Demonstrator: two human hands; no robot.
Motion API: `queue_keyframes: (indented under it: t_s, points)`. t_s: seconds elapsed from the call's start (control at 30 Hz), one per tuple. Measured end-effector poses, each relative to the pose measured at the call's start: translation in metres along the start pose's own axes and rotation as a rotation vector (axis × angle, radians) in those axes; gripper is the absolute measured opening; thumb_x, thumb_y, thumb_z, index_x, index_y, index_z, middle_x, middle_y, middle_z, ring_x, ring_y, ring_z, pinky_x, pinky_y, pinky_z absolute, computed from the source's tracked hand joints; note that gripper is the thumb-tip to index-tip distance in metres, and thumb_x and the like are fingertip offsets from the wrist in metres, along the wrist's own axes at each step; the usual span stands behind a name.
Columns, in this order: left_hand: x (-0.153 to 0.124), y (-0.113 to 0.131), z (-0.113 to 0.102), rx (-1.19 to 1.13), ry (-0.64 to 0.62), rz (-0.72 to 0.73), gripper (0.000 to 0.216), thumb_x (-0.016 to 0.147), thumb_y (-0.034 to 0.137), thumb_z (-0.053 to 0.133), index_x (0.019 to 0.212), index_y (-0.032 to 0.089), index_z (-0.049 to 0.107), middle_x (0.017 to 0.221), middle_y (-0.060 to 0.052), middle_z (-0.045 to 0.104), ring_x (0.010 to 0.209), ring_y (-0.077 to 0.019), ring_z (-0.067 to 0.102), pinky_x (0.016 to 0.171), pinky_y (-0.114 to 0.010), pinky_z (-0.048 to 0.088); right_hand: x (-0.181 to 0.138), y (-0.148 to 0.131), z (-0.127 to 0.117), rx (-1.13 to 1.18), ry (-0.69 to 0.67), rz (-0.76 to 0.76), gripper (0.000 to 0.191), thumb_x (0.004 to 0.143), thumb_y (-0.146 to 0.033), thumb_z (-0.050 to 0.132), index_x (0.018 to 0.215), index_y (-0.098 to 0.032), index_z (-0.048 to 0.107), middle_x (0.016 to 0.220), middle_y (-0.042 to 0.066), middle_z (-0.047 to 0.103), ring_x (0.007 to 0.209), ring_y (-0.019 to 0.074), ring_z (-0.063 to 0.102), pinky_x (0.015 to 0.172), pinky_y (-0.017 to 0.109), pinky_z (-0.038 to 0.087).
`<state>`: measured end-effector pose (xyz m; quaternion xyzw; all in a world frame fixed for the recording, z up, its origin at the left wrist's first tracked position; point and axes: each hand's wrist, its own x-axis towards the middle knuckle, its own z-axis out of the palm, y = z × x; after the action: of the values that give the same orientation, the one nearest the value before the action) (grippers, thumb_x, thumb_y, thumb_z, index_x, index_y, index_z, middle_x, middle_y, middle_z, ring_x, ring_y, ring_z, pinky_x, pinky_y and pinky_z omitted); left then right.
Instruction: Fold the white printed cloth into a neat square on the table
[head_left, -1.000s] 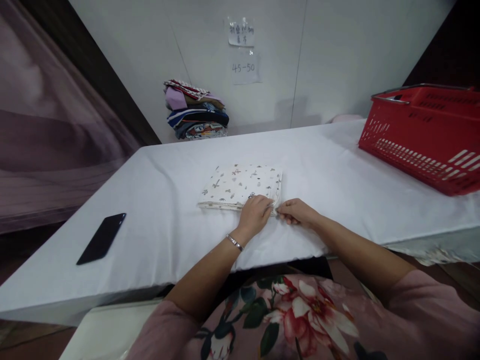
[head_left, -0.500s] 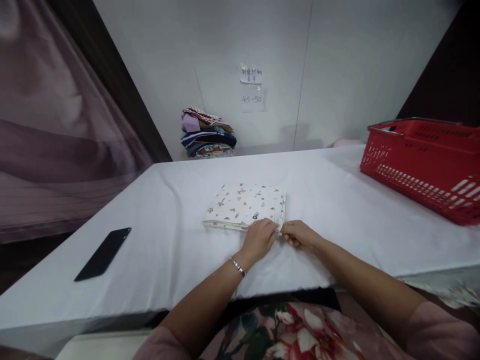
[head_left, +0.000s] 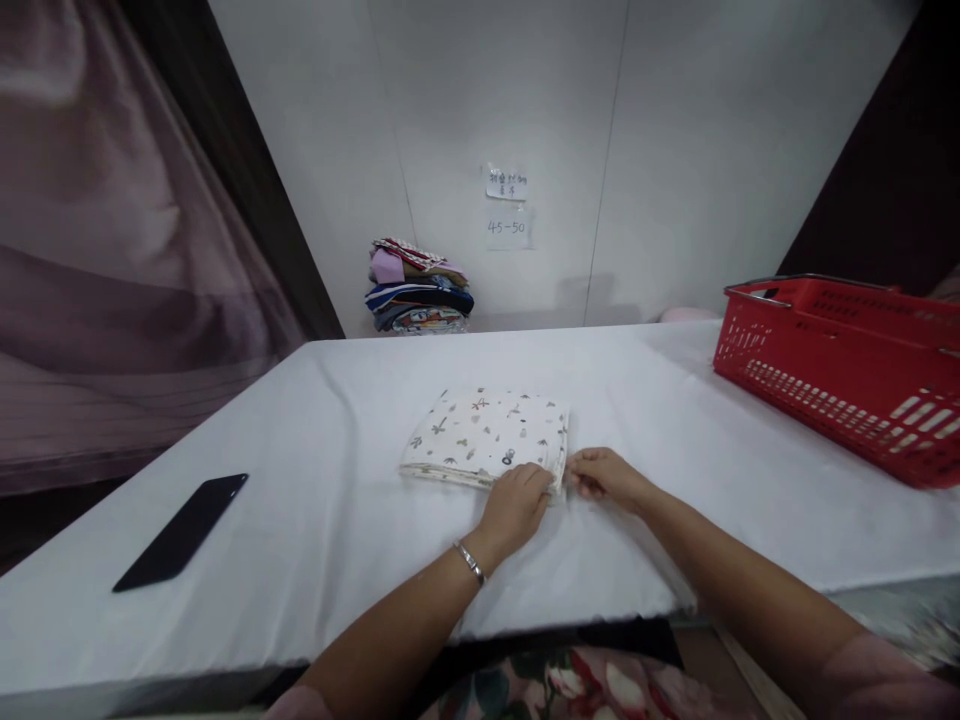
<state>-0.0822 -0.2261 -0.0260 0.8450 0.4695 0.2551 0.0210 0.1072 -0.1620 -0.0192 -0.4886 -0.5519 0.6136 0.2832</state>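
A folded white cloth printed with small dark figures lies flat in the middle of the white-covered table. My left hand, a bracelet on its wrist, rests with curled fingers on the cloth's near right corner. My right hand pinches the same corner from the right side, fingers closed on the cloth's edge. The two hands almost touch each other.
A black phone lies near the table's left front edge. A red plastic basket stands at the right. A stack of folded clothes sits at the back against the wall, under a paper note.
The view has tilted upward, so everything sits lower in the picture. Both hands stay at the cloth's near right corner with hardly any movement.
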Motion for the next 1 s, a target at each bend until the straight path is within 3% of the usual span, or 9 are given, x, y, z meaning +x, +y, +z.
queue_keyframes:
  t_s: [0.07, 0.13, 0.23, 0.43, 0.6, 0.83, 1.0]
  points:
    - [-0.001, 0.000, 0.000, -0.004, 0.011, -0.005, 0.023, 0.079, 0.012, 0.050, 0.099, 0.022, 0.051, 0.096, -0.004, 0.057, 0.091, -0.0194, 0.052, 0.078, -0.034, 0.043, 0.021, -0.001, -0.017, -0.124, 0.214, -0.080, 0.017, 0.067, -0.022, 0.059, 0.082, -0.015, 0.061, 0.064, 0.000, 0.061, 0.045, 0.0073, 0.050, 0.038, 0.018, 0.031]
    - [-0.002, 0.000, 0.000, -0.005, 0.017, -0.011, 0.022, 0.078, 0.012, 0.050, 0.099, 0.021, 0.051, 0.095, -0.004, 0.057, 0.091, -0.0191, 0.052, 0.078, -0.034, 0.043, 0.045, 0.001, -0.034, -0.262, 0.388, -0.150, 0.034, 0.067, -0.018, 0.058, 0.101, -0.016, 0.060, 0.075, 0.002, 0.064, 0.050, 0.0081, 0.052, 0.043, 0.018, 0.036]
    - [-0.002, 0.001, 0.000, -0.011, 0.028, -0.017, 0.024, 0.077, 0.011, 0.050, 0.099, 0.021, 0.051, 0.096, -0.004, 0.057, 0.092, -0.0187, 0.052, 0.079, -0.034, 0.043, 0.076, 0.003, -0.051, -0.436, 0.494, -0.295, 0.048, 0.070, -0.017, 0.056, 0.118, -0.020, 0.055, 0.097, 0.004, 0.063, 0.065, 0.0098, 0.056, 0.059, 0.021, 0.045]
    - [-0.002, -0.001, 0.002, -0.042, 0.034, -0.021, 0.025, 0.076, 0.010, 0.051, 0.098, 0.021, 0.051, 0.096, -0.004, 0.058, 0.090, -0.0189, 0.051, 0.077, -0.033, 0.042, 0.115, -0.006, -0.054, -0.546, 0.350, -0.400, 0.050, 0.071, -0.019, 0.056, 0.121, -0.023, 0.056, 0.105, 0.003, 0.063, 0.067, 0.0107, 0.056, 0.074, 0.026, 0.046]
    - [0.000, 0.000, 0.005, -0.051, 0.022, 0.002, 0.026, 0.075, 0.008, 0.050, 0.099, 0.020, 0.052, 0.094, -0.004, 0.058, 0.088, -0.0191, 0.051, 0.077, -0.034, 0.041, 0.136, -0.010, -0.059, -0.540, 0.240, -0.490, 0.031, 0.075, -0.017, 0.046, 0.097, -0.021, 0.067, 0.092, 0.001, 0.068, 0.080, 0.0157, 0.060, 0.079, 0.028, 0.045]
    - [0.004, 0.002, 0.007, 0.003, -0.053, -0.004, 0.024, 0.078, 0.007, 0.047, 0.097, 0.019, 0.054, 0.090, -0.004, 0.057, 0.084, -0.0194, 0.051, 0.074, -0.035, 0.042, 0.146, -0.002, -0.062, -0.618, 0.357, -0.544, 0.033, 0.074, -0.012, 0.042, 0.091, -0.024, 0.067, 0.095, -0.001, 0.068, 0.090, 0.0174, 0.059, 0.083, 0.029, 0.043]
    - [0.005, 0.004, 0.007, 0.022, -0.065, -0.005, 0.024, 0.080, 0.007, 0.045, 0.098, 0.019, 0.055, 0.088, -0.004, 0.057, 0.082, -0.0190, 0.050, 0.073, -0.034, 0.041, 0.147, -0.002, -0.061, -0.721, 0.350, -0.491, 0.031, 0.073, -0.012, 0.045, 0.089, -0.025, 0.069, 0.093, -0.001, 0.069, 0.091, 0.0189, 0.059, 0.083, 0.030, 0.043]
